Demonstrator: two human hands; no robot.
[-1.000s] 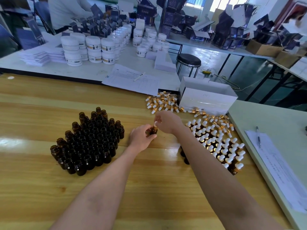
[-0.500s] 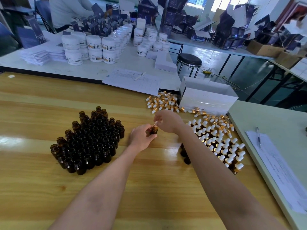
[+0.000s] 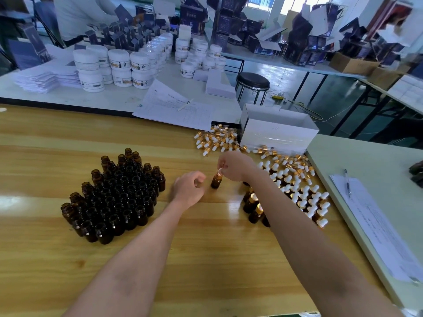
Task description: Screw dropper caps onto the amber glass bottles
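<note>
Well out over the wooden table (image 3: pixel 137 259), both bare forearms reach forward side by side. The right hand (image 3: pixel 233 167) is bent down at the wrist, its thumb and fingertips pinching the white rubber bulb of a dropper cap (image 3: pixel 219 171) that sits on the neck of one amber glass bottle (image 3: pixel 216 181). That bottle stands upright on the table between the two hands, apart from the groups on either side. The left hand (image 3: pixel 190 188) lies just beside the bottle without touching it, fingers and thumb loosely curled in a C and holding nothing. To the left stands a tight cluster of uncapped bottles (image 3: pixel 114 193), small round dark brown glass cylinders with short threaded necks and open mouths. To the right, partly behind the right forearm, stands a block of capped bottles (image 3: pixel 297 191), each topped by a shiny gold collar and a matt white bulb. Farther back a heap of loose caps (image 3: pixel 217 140) lies on its sides, gold rings and thin clear glass pipettes showing. Beside it is an open white cardboard box (image 3: pixel 277 131), its front wrapped in glossy clear film. The tabletop is pale, varnished wood with long grain stripes and bright reflections.
</note>
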